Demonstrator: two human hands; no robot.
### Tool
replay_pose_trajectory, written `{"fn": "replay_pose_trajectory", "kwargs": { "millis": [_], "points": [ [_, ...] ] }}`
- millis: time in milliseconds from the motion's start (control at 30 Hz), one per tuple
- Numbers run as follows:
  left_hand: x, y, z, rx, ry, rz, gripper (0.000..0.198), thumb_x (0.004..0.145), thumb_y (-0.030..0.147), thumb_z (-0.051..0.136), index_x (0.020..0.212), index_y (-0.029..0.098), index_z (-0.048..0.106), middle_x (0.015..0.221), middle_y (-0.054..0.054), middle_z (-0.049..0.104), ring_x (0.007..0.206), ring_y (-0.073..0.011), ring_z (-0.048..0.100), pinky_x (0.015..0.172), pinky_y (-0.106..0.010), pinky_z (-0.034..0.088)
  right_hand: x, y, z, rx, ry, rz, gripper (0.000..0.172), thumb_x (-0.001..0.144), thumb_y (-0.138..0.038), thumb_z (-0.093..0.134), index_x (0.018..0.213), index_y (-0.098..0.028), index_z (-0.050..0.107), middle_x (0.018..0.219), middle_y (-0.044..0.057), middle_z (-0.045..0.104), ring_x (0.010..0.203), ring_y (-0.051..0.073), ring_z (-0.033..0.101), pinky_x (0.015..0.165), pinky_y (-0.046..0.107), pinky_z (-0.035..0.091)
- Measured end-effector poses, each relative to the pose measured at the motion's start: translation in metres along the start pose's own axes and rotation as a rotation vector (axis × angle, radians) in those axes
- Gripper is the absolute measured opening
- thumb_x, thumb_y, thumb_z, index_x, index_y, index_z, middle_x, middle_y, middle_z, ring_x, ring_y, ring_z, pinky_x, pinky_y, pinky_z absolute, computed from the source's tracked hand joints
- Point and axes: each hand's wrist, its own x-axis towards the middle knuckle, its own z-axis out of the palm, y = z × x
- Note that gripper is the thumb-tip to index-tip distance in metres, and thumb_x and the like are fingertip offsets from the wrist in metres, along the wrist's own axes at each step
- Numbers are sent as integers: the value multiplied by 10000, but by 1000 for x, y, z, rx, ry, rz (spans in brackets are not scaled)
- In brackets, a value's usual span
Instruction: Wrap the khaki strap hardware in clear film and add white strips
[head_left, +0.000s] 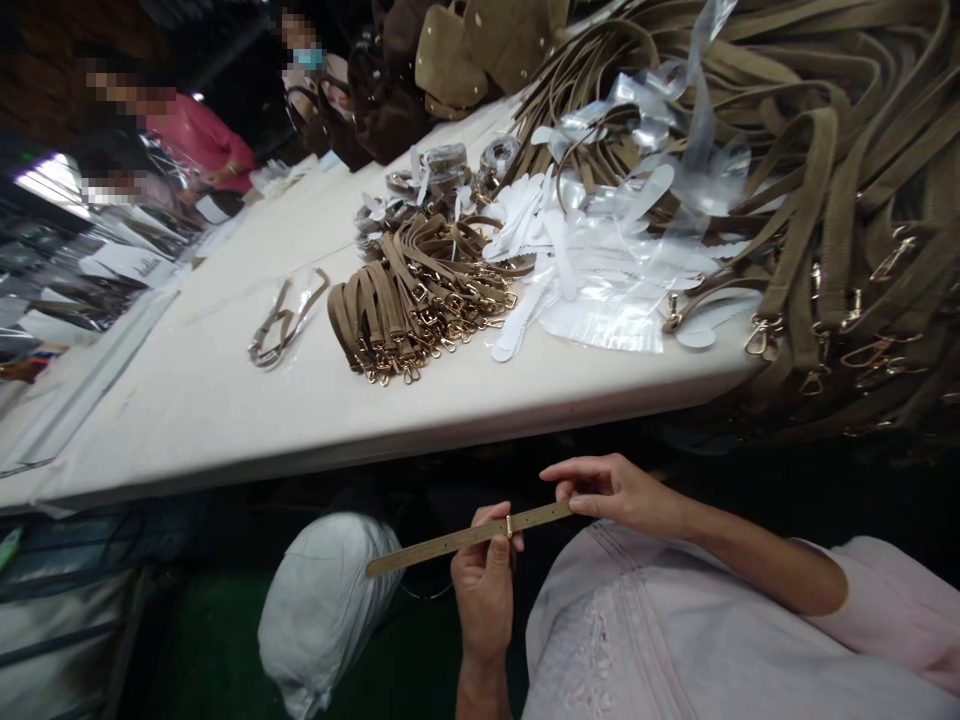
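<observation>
A narrow olive-brown strap (435,548) with small holes and a gold buckle (508,525) stretches between my hands, in front of the table edge. My left hand (484,580) grips it at the buckle, thumb on the near side, and the rounded tip sticks out to the left. Farther right, my right hand (611,492) pinches the strap between thumb and fingers, with the index finger extended. Beyond them on the table lies a pile of short brown straps (405,295) with gold clasps.
White paper strips and clear plastic sleeves (600,310) lie on the table (247,420). Long brown straps (832,200) hang over its right end. One bagged strap (281,325) lies left. A white cloth-covered bundle (322,610) stands below. Other people, one in a pink top (199,140), are behind.
</observation>
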Motion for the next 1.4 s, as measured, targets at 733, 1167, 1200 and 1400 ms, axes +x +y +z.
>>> {"fn": "replay_pose_trajectory", "kwargs": {
  "millis": [733,1167,1200,1400],
  "points": [
    [8,-12,36,823,-9,411,320,920,246,597,1230,254,678,946,-105,637,853,-221,627,770,-301,493,5,7,33,-501,240,-157,253,926,-370,590,835,-164,707,771,36,629,670,145,552,604,261,428],
    [5,5,34,427,-97,-64,288,940,388,568,1109,207,716,1034,-65,633,773,-147,580,711,-245,492,10,19,15,140,205,197,488,735,-586,747,731,-102,682,713,60,690,584,114,579,590,248,471],
    [5,5,34,402,-93,-87,280,927,391,591,1099,209,717,1040,-60,639,776,-145,582,716,-242,496,10,19,15,112,193,178,492,747,-590,737,739,-101,686,708,59,689,582,114,578,587,246,470],
    [7,1,32,350,-63,-106,267,890,372,646,1065,186,723,1015,-63,658,776,-145,597,704,-239,512,8,22,17,-21,166,73,488,811,-596,680,776,-110,697,711,58,685,593,125,582,580,249,482]
  ]
}}
